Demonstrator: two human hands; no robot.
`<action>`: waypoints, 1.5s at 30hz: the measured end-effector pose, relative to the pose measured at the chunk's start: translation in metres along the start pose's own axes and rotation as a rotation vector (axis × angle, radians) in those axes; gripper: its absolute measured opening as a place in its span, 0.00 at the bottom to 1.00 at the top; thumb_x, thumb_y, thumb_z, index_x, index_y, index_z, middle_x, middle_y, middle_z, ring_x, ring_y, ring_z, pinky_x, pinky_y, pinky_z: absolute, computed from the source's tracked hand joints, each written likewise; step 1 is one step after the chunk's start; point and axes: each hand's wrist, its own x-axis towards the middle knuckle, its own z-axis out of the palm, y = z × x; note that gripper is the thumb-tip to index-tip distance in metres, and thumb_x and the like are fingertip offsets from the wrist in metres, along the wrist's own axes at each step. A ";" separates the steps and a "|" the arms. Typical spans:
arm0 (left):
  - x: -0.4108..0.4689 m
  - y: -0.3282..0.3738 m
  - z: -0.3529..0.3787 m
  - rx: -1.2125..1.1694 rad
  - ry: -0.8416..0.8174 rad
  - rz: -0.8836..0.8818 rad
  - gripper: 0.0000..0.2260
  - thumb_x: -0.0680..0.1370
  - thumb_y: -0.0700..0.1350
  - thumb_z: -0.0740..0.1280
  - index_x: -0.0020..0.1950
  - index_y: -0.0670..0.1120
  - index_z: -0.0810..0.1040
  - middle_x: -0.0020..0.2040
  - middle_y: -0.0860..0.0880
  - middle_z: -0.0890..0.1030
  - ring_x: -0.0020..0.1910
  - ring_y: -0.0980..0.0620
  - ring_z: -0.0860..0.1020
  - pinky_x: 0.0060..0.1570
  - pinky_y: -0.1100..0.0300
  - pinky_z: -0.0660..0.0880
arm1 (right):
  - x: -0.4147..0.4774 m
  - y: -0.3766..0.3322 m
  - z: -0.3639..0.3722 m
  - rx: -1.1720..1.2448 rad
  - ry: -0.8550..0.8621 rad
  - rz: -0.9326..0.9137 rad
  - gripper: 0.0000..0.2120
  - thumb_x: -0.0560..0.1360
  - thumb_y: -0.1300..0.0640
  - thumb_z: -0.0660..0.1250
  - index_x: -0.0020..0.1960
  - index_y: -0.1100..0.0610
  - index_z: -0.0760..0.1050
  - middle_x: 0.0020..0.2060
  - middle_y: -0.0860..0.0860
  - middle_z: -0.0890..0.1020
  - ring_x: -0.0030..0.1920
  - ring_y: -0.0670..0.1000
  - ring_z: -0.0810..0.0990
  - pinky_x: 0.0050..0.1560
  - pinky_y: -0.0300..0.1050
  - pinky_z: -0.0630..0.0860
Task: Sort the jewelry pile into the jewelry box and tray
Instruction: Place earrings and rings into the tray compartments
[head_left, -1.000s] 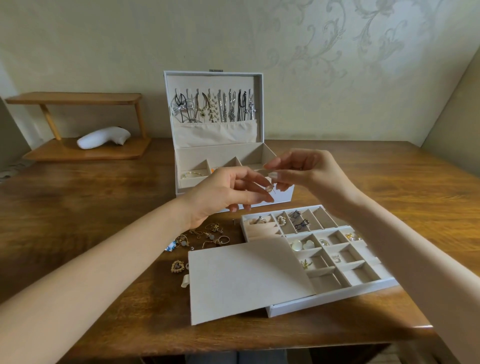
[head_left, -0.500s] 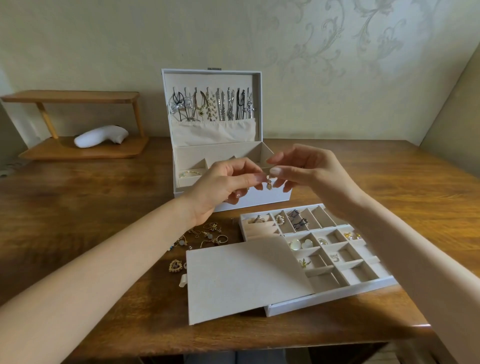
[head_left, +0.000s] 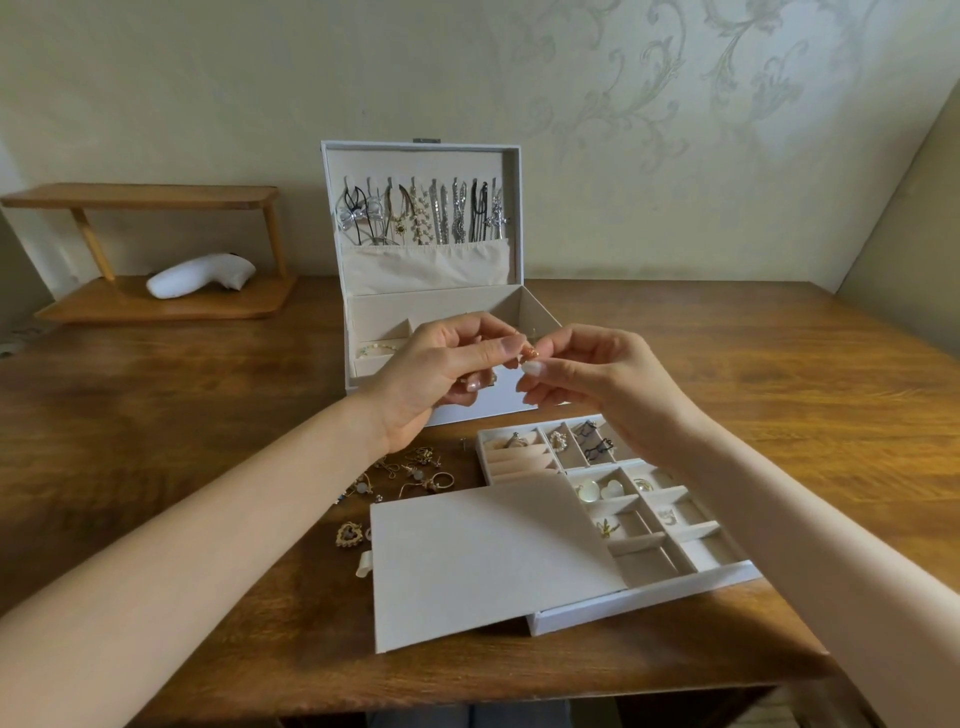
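Loose jewelry pile (head_left: 410, 475) lies on the table (head_left: 156, 415) just in front of the jewelry box (head_left: 431, 293), toward its left corner. The tray (head_left: 639, 603) sits in front of its right corner. Over the box's front edge, your left hand (head_left: 441, 374) and right hand (head_left: 602, 384) both pinch one small gold piece (head_left: 530, 355).

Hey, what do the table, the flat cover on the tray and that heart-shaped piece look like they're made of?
Table: wood, likely varnished; brown grain with a soft sheen. Flat cover: probably board wrapped in beige velvety fabric; matte, no glare, stiff thin edge. Heart-shaped piece: gold-toned metal by its colour; too small to tell more.
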 end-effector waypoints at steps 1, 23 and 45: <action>0.000 0.000 -0.001 0.002 0.002 0.000 0.09 0.69 0.47 0.69 0.45 0.44 0.78 0.32 0.55 0.75 0.27 0.58 0.66 0.25 0.69 0.61 | 0.000 0.000 -0.001 0.005 0.004 -0.008 0.08 0.66 0.58 0.71 0.42 0.62 0.77 0.34 0.55 0.83 0.34 0.50 0.81 0.42 0.41 0.80; 0.001 -0.002 0.008 0.255 -0.090 -0.010 0.03 0.75 0.44 0.67 0.46 0.45 0.78 0.36 0.52 0.82 0.28 0.58 0.69 0.29 0.68 0.66 | -0.004 0.005 -0.019 -0.094 0.036 -0.033 0.08 0.63 0.61 0.72 0.38 0.65 0.77 0.30 0.54 0.82 0.32 0.49 0.81 0.36 0.37 0.78; 0.009 -0.002 0.021 0.188 -0.068 -0.019 0.04 0.77 0.42 0.66 0.45 0.44 0.79 0.30 0.57 0.77 0.30 0.60 0.71 0.28 0.70 0.67 | -0.018 0.001 -0.030 -0.098 0.048 -0.088 0.12 0.64 0.61 0.72 0.48 0.58 0.79 0.37 0.54 0.82 0.37 0.51 0.81 0.43 0.43 0.81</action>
